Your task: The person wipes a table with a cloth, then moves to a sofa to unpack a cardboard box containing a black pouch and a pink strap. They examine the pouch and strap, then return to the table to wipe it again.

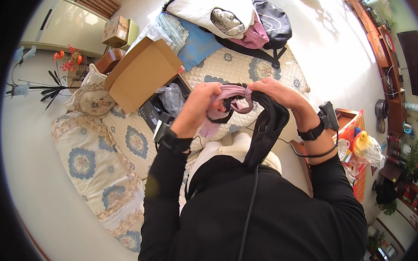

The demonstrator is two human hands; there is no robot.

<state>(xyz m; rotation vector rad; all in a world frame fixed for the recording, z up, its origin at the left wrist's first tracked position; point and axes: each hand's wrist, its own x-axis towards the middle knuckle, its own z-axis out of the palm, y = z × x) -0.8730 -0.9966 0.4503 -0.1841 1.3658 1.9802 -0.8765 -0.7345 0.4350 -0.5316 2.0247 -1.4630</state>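
In front of my body, both hands hold a bunched pink cloth and a black fabric item. My left hand (204, 97) grips the pink cloth (231, 90), which runs across to my right hand. There it passes through a loop or knot. My right hand (276, 91) pinches this spot, its fingertips on the cloth and the edge of the black fabric item (262, 131). That item, perhaps a bag or a wide strap, hangs from my right hand towards my lap. A black band with metal fittings shows behind the pink cloth. My palms hide part of the grip.
An open cardboard box (147, 73) with clear plastic wrap (172, 98) stands on the quilted sofa cover (138, 141). Beyond lie a white garment (202, 10) and a black backpack (274, 20). At the right, a bagged yellow item (365, 141) rests on a red-covered table (361, 182).
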